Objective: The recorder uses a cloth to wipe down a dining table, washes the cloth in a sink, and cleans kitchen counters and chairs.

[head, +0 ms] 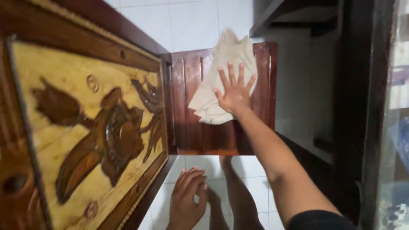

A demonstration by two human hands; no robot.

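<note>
My right hand [233, 90] lies flat with spread fingers on a pale beige cloth [221, 68], pressing it against a dark red-brown wooden cabinet door [191, 123] that stands open. The cloth covers the upper middle of the door's slatted panel. My left hand [186, 199] hangs free below the door, fingers loosely curled, holding nothing. My bare leg and foot show under the door.
A large carved wooden panel [89, 127] with a bird figure on a yellowish ground fills the left. White floor tiles [187, 25] lie beneath. A dark wooden frame [353, 106] and a glass pane [394, 127] stand at the right, with a shelf [294, 17] above.
</note>
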